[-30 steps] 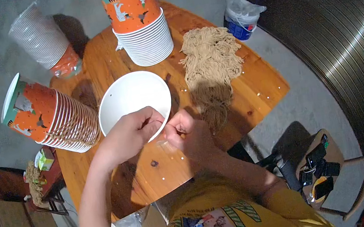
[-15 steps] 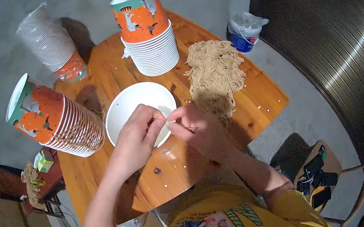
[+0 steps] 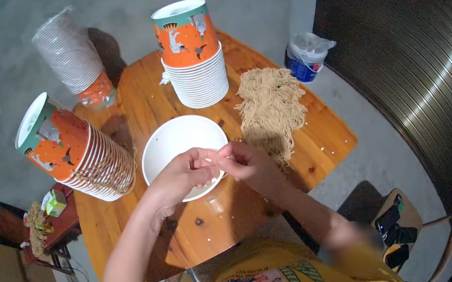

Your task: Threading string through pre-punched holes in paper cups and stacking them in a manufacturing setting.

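Both hands, left hand (image 3: 184, 175) and right hand (image 3: 241, 162), pinch a thin string at the white bowl (image 3: 178, 140) rim; tugging risks tipping the bowl.

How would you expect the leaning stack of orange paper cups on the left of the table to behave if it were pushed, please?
The leaning stack of orange cups already tilts, so a push would probably tip it or slide cups apart. Paper cups likely weigh little, so it should shift easily on the smooth wooden table.
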`<action>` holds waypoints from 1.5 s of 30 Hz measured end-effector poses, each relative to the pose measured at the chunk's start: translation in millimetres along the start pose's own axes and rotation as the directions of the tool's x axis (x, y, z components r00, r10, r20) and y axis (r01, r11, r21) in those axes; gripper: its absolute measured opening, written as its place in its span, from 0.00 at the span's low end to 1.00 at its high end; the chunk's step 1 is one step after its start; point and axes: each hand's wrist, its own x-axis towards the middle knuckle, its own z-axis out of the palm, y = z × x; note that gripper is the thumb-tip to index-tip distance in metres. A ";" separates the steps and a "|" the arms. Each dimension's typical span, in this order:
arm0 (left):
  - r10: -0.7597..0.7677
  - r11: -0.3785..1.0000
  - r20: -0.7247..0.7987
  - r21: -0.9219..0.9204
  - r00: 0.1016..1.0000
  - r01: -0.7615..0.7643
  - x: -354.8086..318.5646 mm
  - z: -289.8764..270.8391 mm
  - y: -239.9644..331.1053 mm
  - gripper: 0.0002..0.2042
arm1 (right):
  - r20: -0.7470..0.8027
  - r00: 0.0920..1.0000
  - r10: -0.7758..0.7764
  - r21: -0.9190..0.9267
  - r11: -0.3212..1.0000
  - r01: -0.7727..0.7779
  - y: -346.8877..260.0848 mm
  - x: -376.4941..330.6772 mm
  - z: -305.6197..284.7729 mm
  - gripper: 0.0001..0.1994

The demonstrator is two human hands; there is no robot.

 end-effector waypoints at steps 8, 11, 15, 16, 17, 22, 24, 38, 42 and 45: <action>0.036 0.993 -0.002 0.108 0.999 -0.036 0.2 4.8 4.5 0.06 | 0.239 0.918 0.318 -0.179 0.943 -0.280 -61.7 10.9 -21.3 0.05; 0.109 0.988 0.012 0.105 0.994 -0.109 3.3 8.0 -3.5 0.05 | 0.345 0.894 0.285 -0.095 0.959 -0.268 -70.1 17.0 -19.2 0.06; 0.045 0.987 0.009 0.154 0.999 -0.046 2.1 13.1 1.7 0.06 | 0.242 0.943 0.228 -0.049 0.974 -0.223 -52.1 26.5 -23.8 0.07; 0.045 0.987 0.011 0.155 0.999 -0.046 2.1 12.9 2.5 0.06 | 0.193 0.946 0.259 -0.073 0.966 -0.250 -48.8 26.7 -28.8 0.08; 0.047 0.988 0.042 0.144 0.998 -0.052 1.2 11.8 3.1 0.06 | 0.145 0.946 0.289 -0.095 0.956 -0.278 -45.4 26.8 -32.5 0.08; 0.022 0.991 0.082 0.132 0.996 -0.032 3.3 9.1 2.2 0.07 | 0.034 0.954 0.299 -0.127 0.948 -0.293 -36.4 17.1 -33.3 0.08; -0.004 0.992 0.071 0.128 0.997 -0.005 4.0 10.7 2.9 0.07 | -0.031 0.950 0.311 -0.172 0.934 -0.312 -32.0 7.2 -33.2 0.08; -0.060 0.998 0.104 -0.018 0.993 0.062 4.3 15.6 7.5 0.05 | 0.159 0.850 -0.503 -0.666 0.580 0.468 -13.6 -25.0 0.1 0.07; -0.062 0.994 0.102 -0.085 0.993 0.071 4.5 10.4 1.8 0.06 | 0.170 0.892 -0.418 -0.700 0.586 0.408 -19.0 -30.7 -3.3 0.06; -0.030 0.998 0.089 -0.060 0.996 0.035 2.4 11.0 4.2 0.08 | 0.165 0.926 -0.340 -0.672 0.648 0.358 -19.1 -33.7 -13.1 0.06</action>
